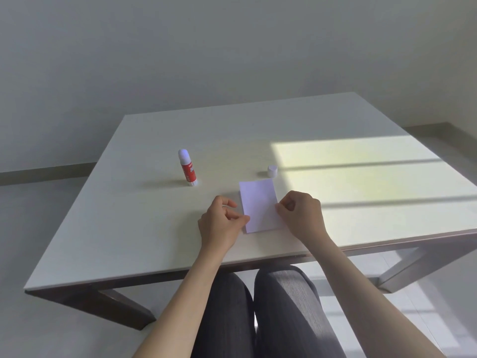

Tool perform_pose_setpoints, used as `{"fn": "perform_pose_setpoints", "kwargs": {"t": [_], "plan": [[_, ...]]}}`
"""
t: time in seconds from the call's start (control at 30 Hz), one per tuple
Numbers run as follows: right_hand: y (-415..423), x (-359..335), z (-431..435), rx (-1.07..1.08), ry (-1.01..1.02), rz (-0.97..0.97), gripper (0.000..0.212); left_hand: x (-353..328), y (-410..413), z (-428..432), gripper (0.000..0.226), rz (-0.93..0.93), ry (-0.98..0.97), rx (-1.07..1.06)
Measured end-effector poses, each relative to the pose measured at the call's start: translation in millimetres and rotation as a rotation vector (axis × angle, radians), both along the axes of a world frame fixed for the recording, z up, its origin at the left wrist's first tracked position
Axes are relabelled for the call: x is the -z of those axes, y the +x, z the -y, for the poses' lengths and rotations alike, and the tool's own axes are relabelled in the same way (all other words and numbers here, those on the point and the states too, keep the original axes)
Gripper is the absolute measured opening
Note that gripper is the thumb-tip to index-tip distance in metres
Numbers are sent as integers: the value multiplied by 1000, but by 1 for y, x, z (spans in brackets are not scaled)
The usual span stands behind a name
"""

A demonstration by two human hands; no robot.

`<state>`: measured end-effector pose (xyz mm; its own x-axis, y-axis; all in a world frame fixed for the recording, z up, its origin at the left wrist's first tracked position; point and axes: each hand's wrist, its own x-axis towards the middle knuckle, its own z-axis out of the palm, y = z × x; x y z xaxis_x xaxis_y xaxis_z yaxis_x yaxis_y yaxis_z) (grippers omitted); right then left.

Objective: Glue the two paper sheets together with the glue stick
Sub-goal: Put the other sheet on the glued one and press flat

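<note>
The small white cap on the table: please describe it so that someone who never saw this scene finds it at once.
On the white table, look beyond the paper held between the two hands. The cap stands alone just past the paper's far right corner, at the edge of the sunlit patch. Unlike the tall red glue stick to the left, it is short, plain white and unlabelled.

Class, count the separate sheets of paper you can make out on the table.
1: the white paper lies flat near the table's front edge, held between the left hand and right hand. A second sheet may lie hidden beneath it.
</note>
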<state>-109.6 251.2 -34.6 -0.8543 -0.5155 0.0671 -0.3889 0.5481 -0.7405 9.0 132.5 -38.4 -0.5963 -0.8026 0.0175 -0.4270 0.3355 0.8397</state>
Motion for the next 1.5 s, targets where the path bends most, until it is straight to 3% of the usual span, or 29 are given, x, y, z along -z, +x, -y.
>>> {"fn": "perform_pose_setpoints", "kwargs": {"t": [0.4,0.53,0.6,0.73,0.93,1.2,1.37,1.5], "plan": [[9,6,2,-23,41,-142,2,8,-2,-2,32,69,-254,32],[6,8,0,-96,46,-231,40,9,-4,10,59,290,-492,293],[5,12,0,-159,146,-327,39,9,-6,15,56,395,-543,453],[8,22,0,-219,344,-484,26,11,-3,21,51,534,-549,543],[17,21,13,-284,401,-606,34,8,16,36,55,558,-559,495],[32,20,23,-307,477,-538,45,5,31,60,78,541,-445,549],[53,22,21,-651,432,-504,60,3,26,71,95,583,-429,588],[20,10,33,-475,593,-421,64,3,25,73,97,596,-441,599]]}}
